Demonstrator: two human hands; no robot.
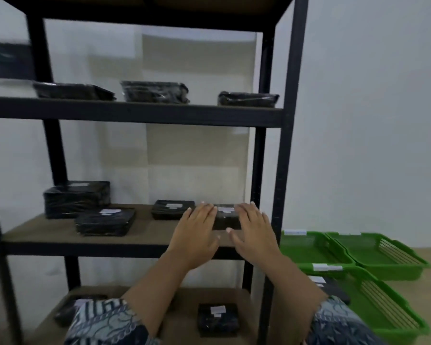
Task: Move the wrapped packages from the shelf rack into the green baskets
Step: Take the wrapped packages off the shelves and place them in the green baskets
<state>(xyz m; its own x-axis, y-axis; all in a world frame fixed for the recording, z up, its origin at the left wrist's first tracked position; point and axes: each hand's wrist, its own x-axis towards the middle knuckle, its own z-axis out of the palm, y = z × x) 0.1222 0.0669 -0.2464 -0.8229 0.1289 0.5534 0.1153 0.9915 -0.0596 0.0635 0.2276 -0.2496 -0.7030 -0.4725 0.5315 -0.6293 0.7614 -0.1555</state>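
A small black wrapped package (pixel 226 216) with a white label lies at the right end of the middle shelf (pixel 60 235). My left hand (pixel 198 232) and my right hand (pixel 253 229) are spread flat on either side of it, fingers apart, touching its edges without lifting it. More black packages sit on this shelf: one just left of my hands (pixel 172 209), a flat one (pixel 105 222), a taller stack (pixel 76 197). Three green baskets stand on the floor at right: two in the back row (pixel 309 247) (pixel 383 252) and a nearer one (pixel 383 302) holding a package (pixel 331 287).
The black metal rack's right post (pixel 288 145) stands between the shelf and the baskets. Three packages lie on the upper shelf (pixel 154 92), and the bottom shelf holds two more (pixel 218 318). A white wall is behind; a dark box (pixel 9 61) hangs at far left.
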